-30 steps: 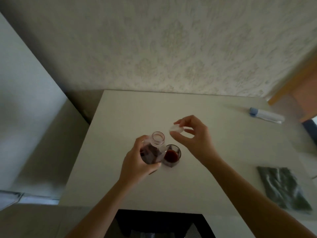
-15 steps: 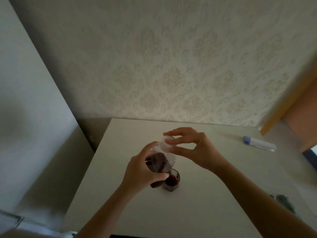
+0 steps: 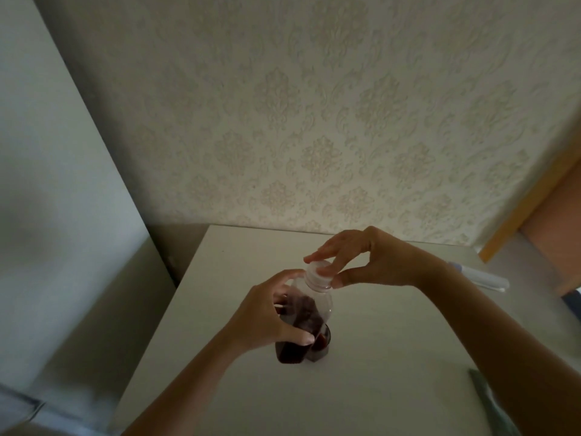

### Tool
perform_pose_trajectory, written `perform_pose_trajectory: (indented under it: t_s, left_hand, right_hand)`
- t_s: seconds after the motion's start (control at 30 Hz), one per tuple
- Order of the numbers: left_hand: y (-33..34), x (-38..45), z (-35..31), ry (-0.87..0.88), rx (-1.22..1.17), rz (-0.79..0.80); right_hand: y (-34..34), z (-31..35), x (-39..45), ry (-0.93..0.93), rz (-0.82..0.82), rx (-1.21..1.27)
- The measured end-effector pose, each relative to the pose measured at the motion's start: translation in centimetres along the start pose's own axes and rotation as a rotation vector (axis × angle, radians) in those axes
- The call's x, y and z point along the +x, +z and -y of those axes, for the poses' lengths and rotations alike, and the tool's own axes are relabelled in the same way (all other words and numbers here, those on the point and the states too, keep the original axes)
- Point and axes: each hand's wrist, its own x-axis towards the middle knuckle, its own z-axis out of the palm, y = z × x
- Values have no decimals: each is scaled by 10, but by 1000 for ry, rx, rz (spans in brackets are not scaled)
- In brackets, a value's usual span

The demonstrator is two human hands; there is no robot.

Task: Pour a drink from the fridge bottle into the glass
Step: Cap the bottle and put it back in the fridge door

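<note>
A clear plastic bottle (image 3: 309, 313) partly filled with dark red drink is held upright over the white table (image 3: 393, 357). My left hand (image 3: 267, 319) is wrapped around its body. My right hand (image 3: 367, 259) pinches the white cap (image 3: 317, 273), which sits on the bottle's neck. A small glass (image 3: 323, 343) with dark red drink in it stands on the table just right of the bottle's base, mostly hidden behind the bottle.
A white tube-like object with a blue end (image 3: 481, 276) lies at the table's far right. A dark green cloth (image 3: 490, 404) shows at the lower right edge. A patterned wall (image 3: 314, 121) stands behind the table, and a pale panel (image 3: 47, 184) rises on the left.
My right hand brought the white cap from beside the open neck onto the bottle's top. The bottle rose a little in my left hand, and the view tilted upward toward the wall.
</note>
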Motion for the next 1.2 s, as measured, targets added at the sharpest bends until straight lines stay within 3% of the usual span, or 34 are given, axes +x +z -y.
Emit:
perform_pose_trajectory:
  t_s: [0.17,0.37,0.6,0.73,0.83,0.9,1.2]
  left_hand:
    - [0,0,0,-19,-4,-39]
    - [-1,0,-1,-13,-22,22]
    - [12,-5,-20,12,85,-270]
    - [10,-4,-19,11,35,-227]
    - [3,-2,-21,49,-23,-161]
    - [2,-2,-23,58,-35,-172]
    - [12,-7,-25,31,84,-364]
  right_hand:
    - [18,6,1,-55,-245,-68]
    - [25,16,0,-123,-315,-105]
    - [39,18,4,0,-603,-85]
    - [25,19,9,-2,-438,-268]
    - [12,22,18,-171,-265,-578]
    - [9,23,25,-212,-211,-641]
    - [33,34,42,114,-335,-847]
